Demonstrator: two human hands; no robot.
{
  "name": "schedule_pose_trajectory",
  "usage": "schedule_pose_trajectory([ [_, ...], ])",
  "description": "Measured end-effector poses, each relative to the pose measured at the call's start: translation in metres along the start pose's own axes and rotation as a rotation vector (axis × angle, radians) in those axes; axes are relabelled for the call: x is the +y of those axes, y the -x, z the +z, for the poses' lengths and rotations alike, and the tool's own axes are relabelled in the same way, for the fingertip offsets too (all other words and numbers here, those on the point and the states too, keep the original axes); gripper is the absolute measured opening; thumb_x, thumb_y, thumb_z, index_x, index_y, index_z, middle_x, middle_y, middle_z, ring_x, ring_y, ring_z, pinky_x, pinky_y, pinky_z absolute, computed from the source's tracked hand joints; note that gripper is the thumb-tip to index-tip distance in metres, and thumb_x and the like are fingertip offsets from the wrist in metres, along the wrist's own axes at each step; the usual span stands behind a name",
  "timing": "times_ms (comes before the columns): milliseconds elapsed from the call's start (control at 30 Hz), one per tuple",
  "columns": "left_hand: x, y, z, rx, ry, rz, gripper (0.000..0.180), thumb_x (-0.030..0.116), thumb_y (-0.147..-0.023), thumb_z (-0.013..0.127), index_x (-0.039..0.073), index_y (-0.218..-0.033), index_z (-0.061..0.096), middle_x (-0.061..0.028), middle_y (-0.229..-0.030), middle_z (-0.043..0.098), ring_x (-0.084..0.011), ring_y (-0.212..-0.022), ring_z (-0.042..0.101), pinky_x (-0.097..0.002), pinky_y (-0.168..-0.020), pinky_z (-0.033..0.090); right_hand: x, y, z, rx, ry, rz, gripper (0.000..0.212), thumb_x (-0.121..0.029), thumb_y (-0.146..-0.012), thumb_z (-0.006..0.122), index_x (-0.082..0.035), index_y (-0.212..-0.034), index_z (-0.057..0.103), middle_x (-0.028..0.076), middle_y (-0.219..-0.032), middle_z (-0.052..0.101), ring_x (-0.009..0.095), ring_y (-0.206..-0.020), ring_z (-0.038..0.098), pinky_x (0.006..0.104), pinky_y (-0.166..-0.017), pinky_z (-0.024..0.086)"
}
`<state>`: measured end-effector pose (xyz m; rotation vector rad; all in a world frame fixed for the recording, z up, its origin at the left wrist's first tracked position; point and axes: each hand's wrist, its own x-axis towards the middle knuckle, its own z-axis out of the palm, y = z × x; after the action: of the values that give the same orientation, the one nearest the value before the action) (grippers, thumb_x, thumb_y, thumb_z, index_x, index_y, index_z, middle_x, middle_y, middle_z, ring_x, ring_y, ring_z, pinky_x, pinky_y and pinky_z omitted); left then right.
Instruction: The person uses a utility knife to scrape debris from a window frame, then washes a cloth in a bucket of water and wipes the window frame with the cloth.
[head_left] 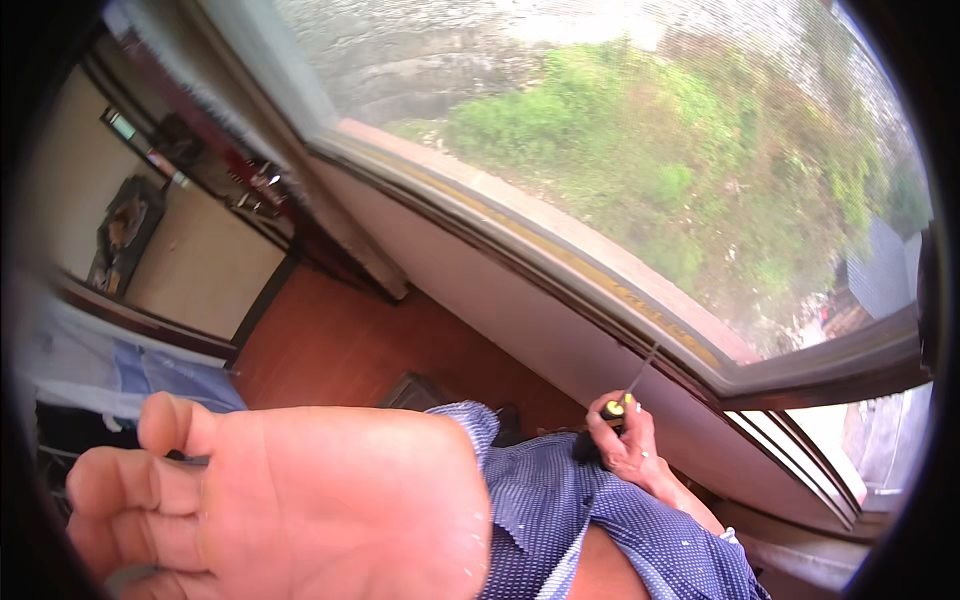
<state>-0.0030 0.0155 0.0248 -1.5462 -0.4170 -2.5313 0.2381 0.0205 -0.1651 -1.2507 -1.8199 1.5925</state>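
My left hand (330, 500) is raised close in front of me, palm showing and fingers pointing left. It is open, with its fingers slightly bent and nothing in the palm. Lower right, my right hand (632, 448) is closed round the black and yellow-green handle of a screwdriver (613, 408). The thin metal shaft slants up and right toward the lower rail of the window frame (560, 285). I cannot tell whether its tip touches the rail. A blue patterned garment (540, 490) covers my body between the hands.
The large window pane (640, 170) looks out on green shrubs. Below its frame runs a pale wall (500, 310) above a reddish-brown floor (310, 340). A dark-framed doorway or cabinet (240, 290) stands left, near a bluish-white cloth (150, 370). A dark object (408, 390) rests on the floor.
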Motion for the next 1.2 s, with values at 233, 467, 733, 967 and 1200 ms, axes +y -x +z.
schedule_pose_trajectory([
  [233, -0.041, 0.07, -0.026, -0.035, -0.179, 0.032, 0.069, 0.064, -0.096, 0.027, 0.007, -0.127, 0.05, -0.0191, -0.122, 0.053, -0.0322, -0.104, 0.049, -0.0442, -0.093, 0.037, 0.01, -0.061, -0.007, 0.089, 0.105, -0.304, 0.017, -0.015, -0.088, 0.065, -0.004, -0.093, 0.053, 0.01, -0.071, 0.056, 0.022, -0.061, 0.057, 0.034, -0.058, 0.047],
  [467, -0.05, 0.148, -0.05, -0.539, -0.4, -0.249, 0.036, 0.036, -0.096, 0.05, 0.002, -0.106, 0.055, -0.0143, -0.089, 0.061, -0.025, -0.072, 0.059, -0.0338, -0.06, 0.05, 0.034, -0.069, -0.005, 0.103, 0.171, -0.356, 0.02, -0.015, -0.089, 0.062, -0.001, -0.095, 0.049, 0.013, -0.073, 0.058, 0.03, -0.062, 0.059, 0.0376, -0.057, 0.047],
  [733, -0.037, 0.185, -0.047, -0.902, -0.439, -0.271, 0.018, 0.009, -0.074, 0.073, 0.004, -0.089, 0.064, -0.0041, -0.071, 0.06, -0.0178, -0.052, 0.055, -0.0289, -0.047, 0.042, 0.009, -0.087, -0.007, -0.04, 0.271, -0.176, 0.033, -0.028, -0.091, 0.059, 0.003, -0.092, 0.047, 0.025, -0.072, 0.059, 0.044, -0.068, 0.06, 0.0486, -0.06, 0.046],
  [967, -0.036, 0.201, -0.026, -1.036, -0.486, -0.342, 0.014, 0.008, -0.075, 0.073, 0.005, -0.087, 0.065, -0.0011, -0.066, 0.052, -0.0167, -0.053, 0.052, -0.0294, -0.047, 0.041, 0.016, -0.095, -0.003, -0.099, 0.39, -0.298, 0.032, -0.025, -0.081, 0.064, 0.003, -0.087, 0.051, 0.025, -0.075, 0.061, 0.045, -0.072, 0.061, 0.049, -0.059, 0.047],
  [1200, -0.032, 0.206, -0.022, -1.166, -0.452, -0.438, 0.017, 0.002, -0.07, 0.073, 0.004, -0.085, 0.065, -0.0058, -0.074, 0.061, -0.0233, -0.059, 0.061, -0.0327, -0.051, 0.049, 0.03, -0.087, -0.004, -0.13, 0.402, -0.303, 0.032, -0.023, -0.077, 0.068, 0.0, -0.088, 0.047, 0.02, -0.074, 0.06, 0.044, -0.072, 0.059, 0.0466, -0.056, 0.045],
])
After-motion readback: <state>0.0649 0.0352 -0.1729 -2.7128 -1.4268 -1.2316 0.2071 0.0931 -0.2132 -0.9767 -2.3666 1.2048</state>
